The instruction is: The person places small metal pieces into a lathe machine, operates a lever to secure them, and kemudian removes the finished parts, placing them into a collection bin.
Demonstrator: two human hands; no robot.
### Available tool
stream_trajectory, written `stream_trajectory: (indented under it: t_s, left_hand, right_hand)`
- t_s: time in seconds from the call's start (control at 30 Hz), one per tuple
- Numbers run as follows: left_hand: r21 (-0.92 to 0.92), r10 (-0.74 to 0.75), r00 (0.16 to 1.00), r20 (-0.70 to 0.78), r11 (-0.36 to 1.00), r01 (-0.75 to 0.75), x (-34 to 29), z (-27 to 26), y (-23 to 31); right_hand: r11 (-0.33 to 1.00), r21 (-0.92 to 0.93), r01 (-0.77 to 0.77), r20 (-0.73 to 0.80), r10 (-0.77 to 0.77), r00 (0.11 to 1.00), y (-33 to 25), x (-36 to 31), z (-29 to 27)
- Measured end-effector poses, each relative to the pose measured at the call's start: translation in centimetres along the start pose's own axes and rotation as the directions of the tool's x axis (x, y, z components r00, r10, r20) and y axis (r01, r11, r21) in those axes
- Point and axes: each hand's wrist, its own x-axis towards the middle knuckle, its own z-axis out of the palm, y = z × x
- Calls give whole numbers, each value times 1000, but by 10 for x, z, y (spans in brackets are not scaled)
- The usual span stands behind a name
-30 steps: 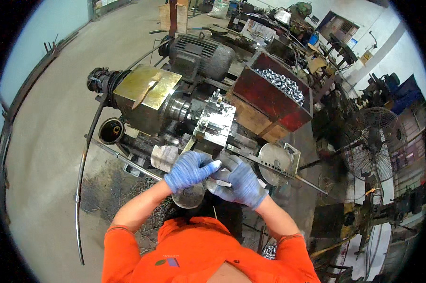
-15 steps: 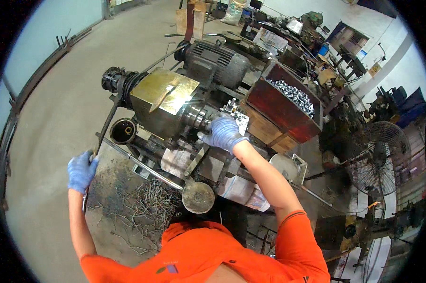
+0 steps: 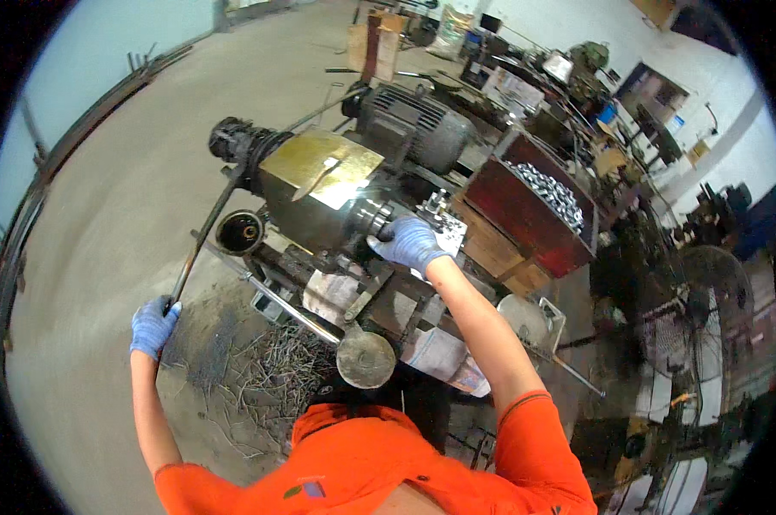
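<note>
In a blue-and-white knit glove, my left hand [image 3: 154,326] is wrapped round a long dark metal lever [image 3: 187,273] at the machine's left. That lever runs up to the black collar at the headstock's rear end. My right hand [image 3: 411,243], gloved alike, is at the round steel chuck [image 3: 373,216], with its fingers curled at the spindle nose. Whatever lies between those fingers is hidden by the glove. The headstock [image 3: 306,219] carries a brass-coloured cover plate [image 3: 329,165], on which a flat wooden-handled tool [image 3: 316,180] rests.
Beyond my right hand, a dark red bin [image 3: 517,210] holds many small shiny metal parts [image 3: 549,193]. An electric motor [image 3: 413,124] sits behind the headstock. A round metal disc [image 3: 365,359] is at the front, near metal shavings [image 3: 276,378] on the floor. A fan [image 3: 706,287] stands right.
The view has shifted, so the machine appears farther right and lower. My left hand has moved slightly toward me with the lever. My right hand stays at the chuck.
</note>
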Motion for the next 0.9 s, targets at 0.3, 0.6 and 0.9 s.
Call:
stream_trajectory:
  t_s: [0.3,0.6,0.9]
  left_hand:
    - [124,-120,992,29,986,115,-57,-3,-21]
    - [190,-230,973,-8,955,227,-34,31,-51]
    - [517,207,916,-344,856,1,79,45,-159]
  right_hand:
    - [995,85,-53,-4,53,999,-11,0,-18]
    - [992,-123,27,-34,-31,999,-18,12,-12]
    - [985,-172,-25,-13,23,1000,-10,10,-16]
